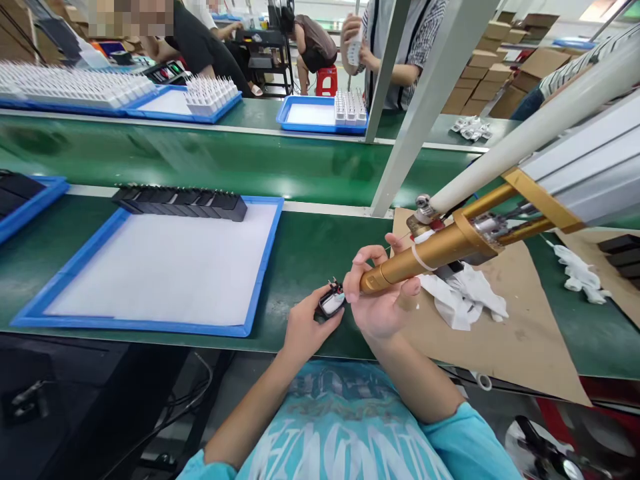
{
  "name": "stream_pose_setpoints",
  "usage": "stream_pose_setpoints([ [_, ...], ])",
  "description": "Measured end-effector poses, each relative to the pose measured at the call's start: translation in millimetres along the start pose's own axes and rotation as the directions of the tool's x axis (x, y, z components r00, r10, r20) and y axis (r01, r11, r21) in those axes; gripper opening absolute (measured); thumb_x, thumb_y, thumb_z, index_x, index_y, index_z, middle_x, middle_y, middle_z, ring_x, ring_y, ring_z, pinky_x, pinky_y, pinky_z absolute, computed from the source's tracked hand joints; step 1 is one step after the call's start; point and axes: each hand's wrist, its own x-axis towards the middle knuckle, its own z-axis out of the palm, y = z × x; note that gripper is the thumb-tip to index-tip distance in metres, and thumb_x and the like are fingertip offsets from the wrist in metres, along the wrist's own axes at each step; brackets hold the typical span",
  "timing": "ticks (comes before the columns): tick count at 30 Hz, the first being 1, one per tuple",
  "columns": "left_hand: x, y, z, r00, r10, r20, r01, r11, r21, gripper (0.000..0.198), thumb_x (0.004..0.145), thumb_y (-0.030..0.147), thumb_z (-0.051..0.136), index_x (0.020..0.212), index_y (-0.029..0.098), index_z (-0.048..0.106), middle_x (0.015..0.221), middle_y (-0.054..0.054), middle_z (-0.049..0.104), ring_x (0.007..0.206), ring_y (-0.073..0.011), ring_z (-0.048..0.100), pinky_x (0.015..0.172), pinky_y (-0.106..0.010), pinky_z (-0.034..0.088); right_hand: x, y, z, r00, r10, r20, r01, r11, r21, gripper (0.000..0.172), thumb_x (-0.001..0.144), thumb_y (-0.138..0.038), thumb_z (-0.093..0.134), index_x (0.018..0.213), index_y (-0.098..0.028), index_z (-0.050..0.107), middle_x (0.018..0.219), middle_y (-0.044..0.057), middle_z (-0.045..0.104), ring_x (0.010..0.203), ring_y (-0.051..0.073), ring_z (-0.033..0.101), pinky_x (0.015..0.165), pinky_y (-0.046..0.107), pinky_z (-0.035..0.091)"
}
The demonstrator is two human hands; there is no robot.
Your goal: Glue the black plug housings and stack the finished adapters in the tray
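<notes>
My left hand is closed around a small black plastic housing with a pale inside and thin leads at its top. Fingers of my right hand wrap the front end of a gold-coloured dispensing gun, whose tip points down-left at the housing. Whether the tip touches it is hidden behind my fingers. Left of my hands lies a blue-rimmed tray with a white lining. A row of black housings stands along its far edge.
Crumpled white tissue lies on brown cardboard to the right. A grey metal post rises beyond the gun. Across the green conveyor, blue trays hold white parts. Several people are at the far side.
</notes>
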Motion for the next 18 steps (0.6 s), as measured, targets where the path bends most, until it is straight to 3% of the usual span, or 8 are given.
stream_pose_setpoints([
  [4, 3, 8, 7.1, 0.998, 0.058, -0.037, -0.061, 0.996, -0.059, 0.035, 0.078, 0.021, 0.069, 0.112, 0.018, 0.063, 0.104, -0.005, 0.075, 0.083, -0.0179, 0.071, 0.075, -0.027, 0.056, -2, 1, 5, 0.999, 0.019, 0.030, -0.020, 0.999, 0.037, 0.041, 0.084, -0.063, 0.050, 0.111, -0.032, 0.050, 0.088, -0.003, 0.062, 0.037, 0.006, 0.047, 0.034, 0.023, 0.037],
  [10, 7, 8, 10.2, 0.985, 0.142, -0.096, -0.151, 0.984, -0.093, 0.036, 0.077, 0.018, 0.069, 0.113, 0.019, 0.063, 0.105, -0.005, 0.074, 0.087, -0.0185, 0.071, 0.078, -0.028, 0.056, -3, 3, 3, 0.997, 0.013, 0.082, -0.017, 0.998, 0.055, 0.034, 0.086, -0.062, 0.048, 0.098, -0.030, 0.050, 0.088, -0.003, 0.060, 0.038, 0.006, 0.048, 0.034, 0.023, 0.037],
  [18, 10, -5, 1.2, 0.993, 0.114, -0.024, -0.113, 0.992, 0.051, 0.034, 0.081, 0.025, 0.068, 0.113, 0.019, 0.063, 0.105, -0.008, 0.072, 0.095, -0.0215, 0.068, 0.084, -0.033, 0.054, 1, 3, -1, 1.000, 0.010, 0.022, -0.010, 1.000, 0.001, 0.047, 0.082, -0.068, 0.045, 0.114, -0.034, 0.047, 0.089, -0.002, 0.057, 0.042, 0.008, 0.048, 0.039, 0.026, 0.038],
])
